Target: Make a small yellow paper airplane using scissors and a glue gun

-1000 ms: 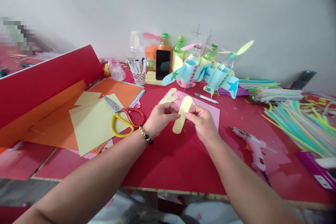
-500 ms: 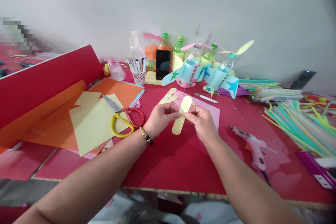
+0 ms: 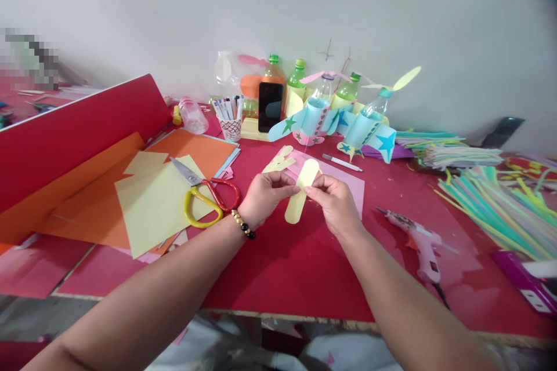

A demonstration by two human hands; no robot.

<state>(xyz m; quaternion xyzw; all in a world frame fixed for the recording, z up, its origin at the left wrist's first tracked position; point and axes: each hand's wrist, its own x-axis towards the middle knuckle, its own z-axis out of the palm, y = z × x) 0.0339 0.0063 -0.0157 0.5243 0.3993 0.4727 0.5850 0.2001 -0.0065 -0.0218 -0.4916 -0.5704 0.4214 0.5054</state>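
Observation:
Between my two hands I hold a pale yellow paper strip (image 3: 297, 208) with rounded ends, tilted and raised a little over the table. My left hand (image 3: 266, 196) pinches its left edge near the middle. Thumb and fingers of my right hand (image 3: 336, 200) grip the opposite edge at the same height. Behind them, more yellow paper cut-outs (image 3: 284, 153) lie on a pink paper sheet (image 3: 353, 188). Scissors (image 3: 201, 191) with one yellow and one red handle loop rest on yellow paper (image 3: 143, 214), left of my left hand.
At the right lie a pink glue gun (image 3: 415, 237), coloured strips (image 3: 500, 203) and a purple power strip (image 3: 517, 284). Decorated bottle planes (image 3: 359, 130), a phone (image 3: 270, 107) and a pen cup (image 3: 229, 127) stand at the back. A white pen (image 3: 343, 163) lies behind the pink sheet.

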